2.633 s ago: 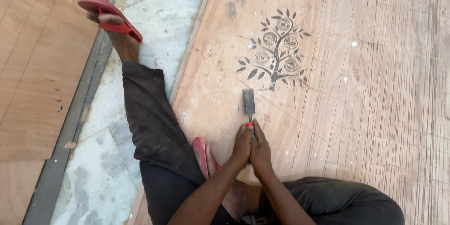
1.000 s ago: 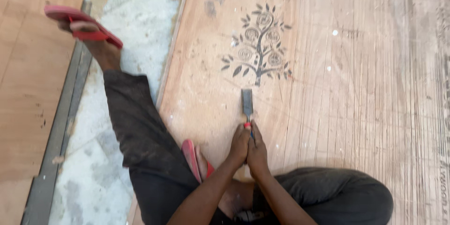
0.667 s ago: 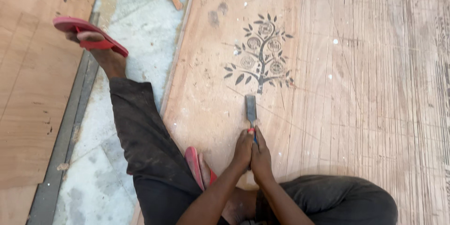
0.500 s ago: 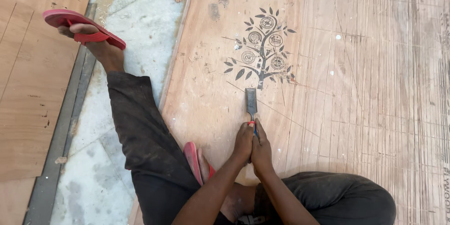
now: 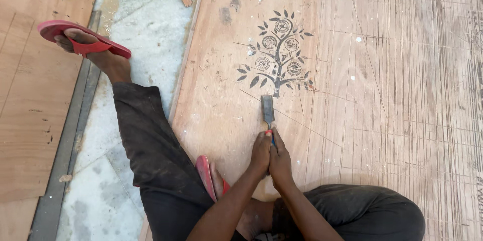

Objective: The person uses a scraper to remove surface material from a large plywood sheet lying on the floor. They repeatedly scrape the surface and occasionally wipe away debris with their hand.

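I sit on a large plywood sheet (image 5: 382, 80) laid flat on the floor. Both hands are clasped around the red handle of a chisel (image 5: 267, 113): my left hand (image 5: 261, 151) on the left side, my right hand (image 5: 279, 158) pressed against it on the right. The flat steel blade points away from me and rests on the wood. Its tip lies just below the trunk of a dark tree-shaped stamp (image 5: 277, 55) printed on the sheet. The handle is almost fully hidden inside my fists.
My left leg in dark trousers (image 5: 151, 145) stretches across the grey stone floor (image 5: 136, 35), foot in a red flip-flop (image 5: 83, 37). Another red flip-flop (image 5: 207, 176) is tucked beside my hands. More plywood (image 5: 30, 100) lies at left. Many thin scored lines cross the sheet's right side.
My hands stay clasped on the chisel throughout; the blade keeps pointing at the tree stamp's base. The view shifts slightly from frame to frame.
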